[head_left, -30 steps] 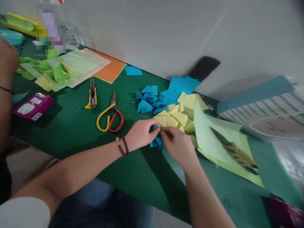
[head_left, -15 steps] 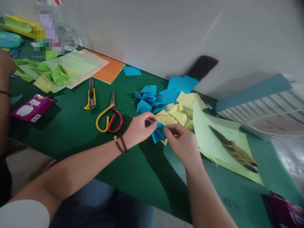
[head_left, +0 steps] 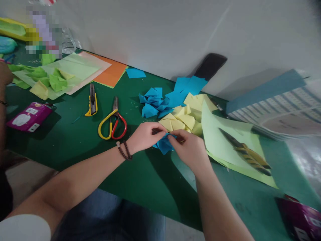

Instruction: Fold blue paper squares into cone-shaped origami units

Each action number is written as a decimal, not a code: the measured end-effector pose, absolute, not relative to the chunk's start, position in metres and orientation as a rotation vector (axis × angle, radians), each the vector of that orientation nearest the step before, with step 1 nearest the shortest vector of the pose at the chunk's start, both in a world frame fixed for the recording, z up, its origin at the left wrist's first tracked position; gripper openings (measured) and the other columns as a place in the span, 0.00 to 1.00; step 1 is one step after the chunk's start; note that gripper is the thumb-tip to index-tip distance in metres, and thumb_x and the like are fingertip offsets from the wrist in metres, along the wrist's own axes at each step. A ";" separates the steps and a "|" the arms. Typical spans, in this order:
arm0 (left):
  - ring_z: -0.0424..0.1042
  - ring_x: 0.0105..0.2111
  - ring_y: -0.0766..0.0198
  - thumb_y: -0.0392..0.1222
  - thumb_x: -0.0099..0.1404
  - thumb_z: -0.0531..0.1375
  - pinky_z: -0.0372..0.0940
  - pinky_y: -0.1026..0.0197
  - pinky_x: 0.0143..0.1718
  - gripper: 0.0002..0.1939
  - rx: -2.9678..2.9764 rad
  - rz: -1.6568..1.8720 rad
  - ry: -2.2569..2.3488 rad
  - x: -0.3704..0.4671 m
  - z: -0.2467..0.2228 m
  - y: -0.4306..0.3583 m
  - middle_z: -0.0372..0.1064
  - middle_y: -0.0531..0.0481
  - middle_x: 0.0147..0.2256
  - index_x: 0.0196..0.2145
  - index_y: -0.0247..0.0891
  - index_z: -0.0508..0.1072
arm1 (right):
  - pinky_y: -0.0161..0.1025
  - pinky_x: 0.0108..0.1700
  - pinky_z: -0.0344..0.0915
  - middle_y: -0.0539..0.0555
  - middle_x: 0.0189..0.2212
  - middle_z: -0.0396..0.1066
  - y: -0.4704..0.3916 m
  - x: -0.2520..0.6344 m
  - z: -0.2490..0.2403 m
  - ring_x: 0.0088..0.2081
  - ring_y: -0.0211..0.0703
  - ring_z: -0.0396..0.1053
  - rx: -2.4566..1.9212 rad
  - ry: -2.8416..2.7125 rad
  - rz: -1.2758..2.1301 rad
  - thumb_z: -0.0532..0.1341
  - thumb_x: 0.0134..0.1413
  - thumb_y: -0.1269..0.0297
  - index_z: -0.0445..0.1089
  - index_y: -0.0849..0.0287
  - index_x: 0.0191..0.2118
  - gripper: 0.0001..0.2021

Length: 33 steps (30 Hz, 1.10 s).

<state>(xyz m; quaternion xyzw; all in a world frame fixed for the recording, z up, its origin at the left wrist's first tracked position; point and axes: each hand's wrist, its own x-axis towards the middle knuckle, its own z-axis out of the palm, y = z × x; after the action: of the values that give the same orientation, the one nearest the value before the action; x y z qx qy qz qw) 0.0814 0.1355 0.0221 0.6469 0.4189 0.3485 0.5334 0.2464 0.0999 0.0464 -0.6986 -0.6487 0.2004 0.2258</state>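
Between my two hands is a folded piece of blue paper (head_left: 164,146), held just above the green table. My left hand (head_left: 147,136) pinches its upper left edge, with a beaded bracelet at the wrist. From the other side my right hand (head_left: 188,147) grips it with thumb and forefinger, the fingertips of both hands almost meeting. Just beyond lie folded yellow papers (head_left: 187,120) and a heap of folded blue papers (head_left: 154,103). Flat blue sheets (head_left: 188,87) lie behind them.
Left of my hands lie red-and-yellow scissors (head_left: 114,122) and a yellow utility knife (head_left: 92,100). Another pair of scissors (head_left: 244,150) rests on pale green sheets (head_left: 215,134) at right. A purple box (head_left: 30,117) and another person's arm (head_left: 3,80) are at far left. A desk calendar (head_left: 276,103) stands right.
The blue paper has turned between my fingers and now hangs lower and wider below them. My hands stay close together. The whole view has shifted slightly.
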 end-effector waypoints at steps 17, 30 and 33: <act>0.75 0.32 0.64 0.36 0.61 0.62 0.65 0.66 0.32 0.04 1.712 0.556 0.987 0.075 0.025 0.145 0.78 0.47 0.32 0.32 0.33 0.77 | 0.36 0.25 0.57 0.49 0.18 0.71 0.096 0.244 0.053 0.20 0.38 0.65 -2.001 -1.918 0.679 0.59 0.47 0.58 0.78 0.56 0.32 0.12; 0.73 0.30 0.65 0.38 0.63 0.59 0.63 0.65 0.31 0.07 1.813 0.645 0.997 0.077 0.024 0.139 0.76 0.50 0.31 0.30 0.35 0.75 | 0.35 0.24 0.56 0.48 0.16 0.70 0.097 0.246 0.053 0.19 0.38 0.64 -1.996 -1.918 0.630 0.59 0.46 0.58 0.78 0.55 0.31 0.12; 0.74 0.32 0.64 0.39 0.64 0.59 0.65 0.65 0.32 0.07 1.765 0.601 0.950 0.076 0.024 0.142 0.77 0.49 0.32 0.32 0.34 0.75 | 0.35 0.25 0.57 0.49 0.17 0.71 0.097 0.246 0.054 0.20 0.39 0.66 -2.033 -1.892 0.626 0.60 0.45 0.58 0.78 0.55 0.32 0.12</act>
<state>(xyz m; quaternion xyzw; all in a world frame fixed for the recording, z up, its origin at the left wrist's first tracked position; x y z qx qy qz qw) 0.0756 0.1424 0.0239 0.7301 0.3931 0.2487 0.5006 0.2455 0.0971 0.0544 -0.7065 -0.6572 0.2176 0.1468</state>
